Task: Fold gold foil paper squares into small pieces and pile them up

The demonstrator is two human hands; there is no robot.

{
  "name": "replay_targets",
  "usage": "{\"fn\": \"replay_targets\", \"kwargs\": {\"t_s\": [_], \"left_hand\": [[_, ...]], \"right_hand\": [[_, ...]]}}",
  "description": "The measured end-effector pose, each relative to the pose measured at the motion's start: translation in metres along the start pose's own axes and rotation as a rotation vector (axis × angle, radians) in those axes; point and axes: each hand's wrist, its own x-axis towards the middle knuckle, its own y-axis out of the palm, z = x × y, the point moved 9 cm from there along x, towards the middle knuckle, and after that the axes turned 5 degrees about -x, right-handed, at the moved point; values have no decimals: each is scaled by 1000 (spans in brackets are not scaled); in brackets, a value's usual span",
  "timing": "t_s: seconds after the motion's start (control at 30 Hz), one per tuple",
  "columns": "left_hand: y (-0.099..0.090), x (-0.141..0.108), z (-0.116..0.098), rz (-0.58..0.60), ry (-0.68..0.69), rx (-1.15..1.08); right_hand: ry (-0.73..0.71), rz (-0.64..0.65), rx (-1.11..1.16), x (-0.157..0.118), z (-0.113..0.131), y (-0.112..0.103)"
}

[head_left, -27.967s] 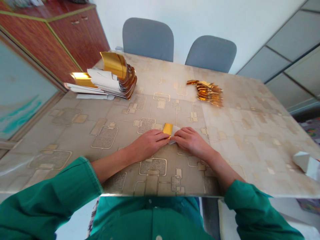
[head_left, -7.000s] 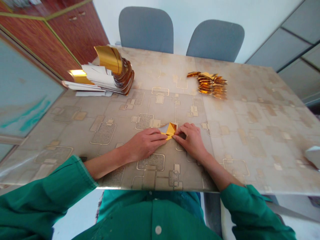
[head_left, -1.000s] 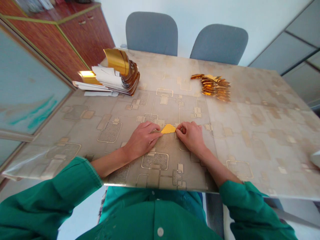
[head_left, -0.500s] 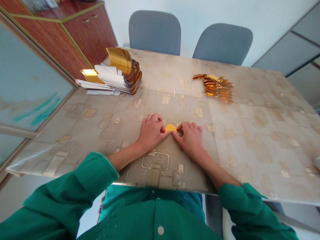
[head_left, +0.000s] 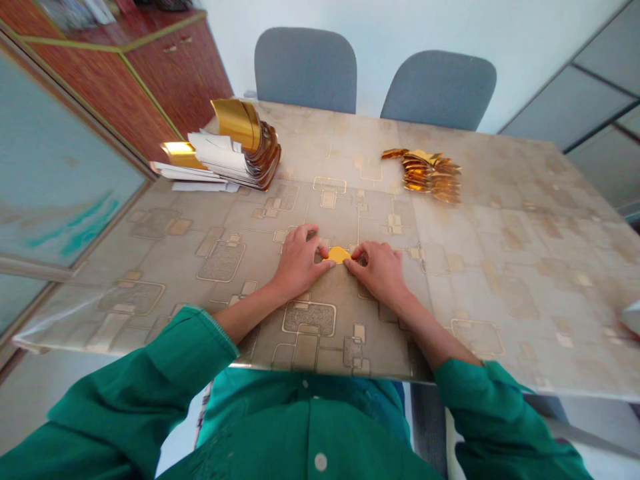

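A small piece of gold foil paper (head_left: 339, 255) is held low over the table, just in front of me. My left hand (head_left: 301, 261) pinches its left end between thumb and fingers. At its right end, my right hand (head_left: 380, 268) pinches it in the same way. The upper edge of the paper looks rounded, and its ends are hidden by my fingertips. Beyond my hands to the right lies a row of folded gold foil pieces (head_left: 419, 175), nested against each other.
Back left on the patterned table (head_left: 220, 333) stands a stack of gold and white paper sheets (head_left: 240, 150). Two grey chairs (head_left: 306, 70) stand at the far side. A reddish wooden cabinet (head_left: 180, 73) is behind the left corner. A white object (head_left: 632, 317) shows at the right edge.
My thumbs have moved slightly apart along the lower edge of the gold paper, showing more of it. The whole view has shifted slightly; the stack and the folded row stay in place.
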Motion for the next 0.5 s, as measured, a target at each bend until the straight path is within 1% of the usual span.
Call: {"fn": "replay_targets", "kwargs": {"t_s": [0.1, 0.2, 0.3, 0.4, 0.5], "left_hand": [[-1, 0, 3, 16, 4, -29], [-2, -2, 3, 42, 55, -55], [-7, -4, 1, 38, 133, -46], [-13, -6, -4, 15, 230, -12], [-16, -7, -15, 1, 343, 58]], "right_hand": [[5, 25, 21, 1, -2, -1], [-5, 31, 41, 1, -2, -3], [-39, 33, 60, 1, -3, -5], [-90, 35, 76, 2, -6, -3], [-176, -12, 105, 3, -5, -4]]}}
